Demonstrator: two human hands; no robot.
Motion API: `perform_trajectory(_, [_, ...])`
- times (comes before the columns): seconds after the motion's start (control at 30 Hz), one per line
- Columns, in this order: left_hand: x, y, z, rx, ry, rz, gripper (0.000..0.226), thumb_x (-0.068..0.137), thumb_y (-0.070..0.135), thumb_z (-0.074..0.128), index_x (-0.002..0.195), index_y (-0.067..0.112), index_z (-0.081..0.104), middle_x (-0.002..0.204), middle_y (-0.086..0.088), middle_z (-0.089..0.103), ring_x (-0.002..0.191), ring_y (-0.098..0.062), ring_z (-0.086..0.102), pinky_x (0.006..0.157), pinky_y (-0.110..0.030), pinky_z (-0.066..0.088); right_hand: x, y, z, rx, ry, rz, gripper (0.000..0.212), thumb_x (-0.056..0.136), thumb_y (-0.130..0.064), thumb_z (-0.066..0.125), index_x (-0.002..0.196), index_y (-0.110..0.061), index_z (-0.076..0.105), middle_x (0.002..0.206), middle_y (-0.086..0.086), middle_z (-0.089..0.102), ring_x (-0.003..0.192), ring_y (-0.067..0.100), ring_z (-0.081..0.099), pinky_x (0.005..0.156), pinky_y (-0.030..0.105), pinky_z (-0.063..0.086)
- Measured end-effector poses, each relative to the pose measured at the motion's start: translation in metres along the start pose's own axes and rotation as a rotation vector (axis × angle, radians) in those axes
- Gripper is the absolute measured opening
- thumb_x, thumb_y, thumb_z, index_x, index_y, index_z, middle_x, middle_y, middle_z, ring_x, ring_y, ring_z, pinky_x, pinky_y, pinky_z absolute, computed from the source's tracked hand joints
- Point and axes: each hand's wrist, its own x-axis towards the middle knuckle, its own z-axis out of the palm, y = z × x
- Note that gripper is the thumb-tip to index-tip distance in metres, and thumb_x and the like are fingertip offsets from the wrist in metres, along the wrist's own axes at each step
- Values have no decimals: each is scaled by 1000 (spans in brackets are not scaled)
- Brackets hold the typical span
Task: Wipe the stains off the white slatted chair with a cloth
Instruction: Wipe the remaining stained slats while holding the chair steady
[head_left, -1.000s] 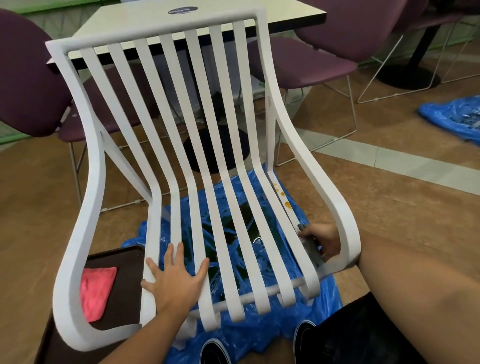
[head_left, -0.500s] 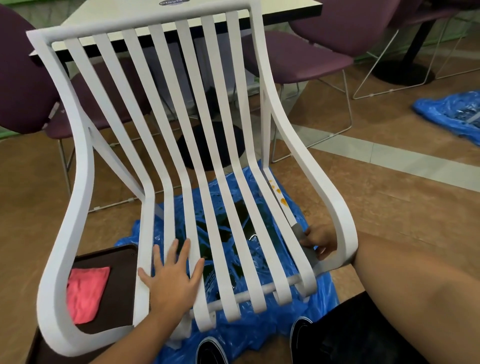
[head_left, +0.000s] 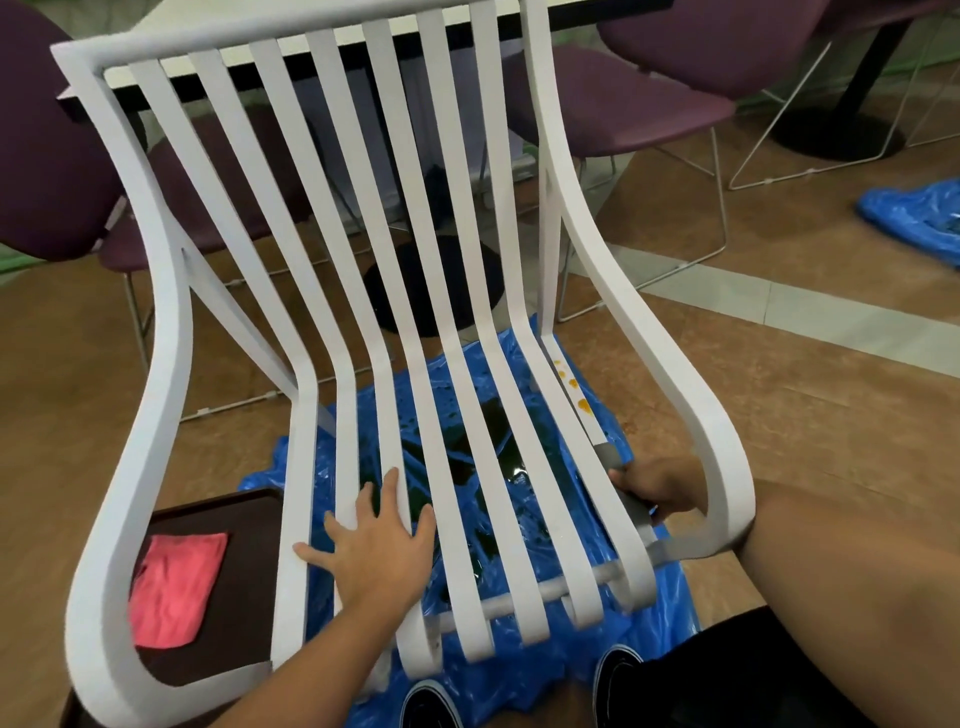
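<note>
Chair (head_left: 457, 322), white, slatted, fills my head view, tilted with its seat slats running down toward me over a blue plastic sheet (head_left: 524, 670) spread on the brown floor. Stains (head_left: 575, 392): I count three small orange spots on the rightmost seat slat, just inside the right armrest. Left hand (head_left: 376, 553): I see it flat on the seat slats near the front edge, fingers spread, holding nothing. Right hand (head_left: 657, 486): it sits between the rightmost slat and the right armrest, fingers curled around a grey part of the frame below the stains; I cannot tell how firmly it grips. Cloth (head_left: 174, 590): pink, lying crumpled on a dark brown tray (head_left: 249, 525) at lower left, seen through the gap under the left armrest, well apart from both hands. Shoes (head_left: 431, 704), black, two toes at the bottom edge on the sheet. Background: table (head_left: 156, 83) with a pale top behind the chair back, purple chairs (head_left: 644, 98) either side, a second blue sheet (head_left: 914, 218) at far right
</note>
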Motion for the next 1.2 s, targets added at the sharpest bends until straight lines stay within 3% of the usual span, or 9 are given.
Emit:
perform_trajectory(0.17, [1, -3, 4, 8, 45, 27, 84, 83, 88, 5, 158, 50, 1, 169, 10, 7, 154, -40, 4, 110, -79, -3, 12, -20, -5, -43, 32, -62, 47, 105, -48, 30, 129, -13, 52, 119, 10, 61, 103, 25, 62, 68, 34, 57])
perform_trajectory(0.6, [5, -3, 12, 84, 31, -18, 86, 78, 92, 3, 154, 55, -14, 169, 0, -12, 155, -33, -11, 112, -77, 0, 64, -80, -30, -29, -8, -114, 49, 106, -47, 25, 115, -10, 55, 107, 16, 62, 90, 28, 59, 73, 37, 50])
perform_trajectory(0.73, [7, 0, 11, 94, 10, -24, 86, 78, 92, 3, 154, 54, -15, 169, 1, -16, 155, -33, -10, 113, -77, 1, 79, -95, -40, -48, 11, -141, 50, 104, -52, 26, 118, -13, 53, 111, 16, 64, 94, 30, 66, 76, 42, 58])
perform_trajectory(0.87, [8, 0, 11, 113, 1, -32, 86, 77, 91, 2, 153, 55, -17, 168, 2, -18, 155, -32, -10, 113, -76, 3, 82, -113, -44, -41, 35, -142, 50, 107, -47, 24, 122, -7, 51, 90, 12, 62, 69, 22, 60, 55, 30, 50])
perform_trajectory(1.1, [9, -1, 11, 87, 3, -48, 85, 76, 93, 6, 151, 59, -17, 167, 4, -19, 155, -30, -10, 114, -74, 1, 91, -134, -57, 31, -5, -137, 49, 106, -48, 28, 126, -10, 50, 114, 17, 66, 98, 31, 67, 79, 44, 57])
perform_trajectory(1.2, [9, 0, 11, 89, 16, -50, 85, 75, 94, 5, 150, 61, -17, 168, 5, -18, 155, -29, -9, 114, -74, 1, 93, -140, -58, 98, 0, -148, 47, 107, -46, 27, 125, -8, 50, 107, 15, 65, 89, 28, 66, 66, 38, 56])
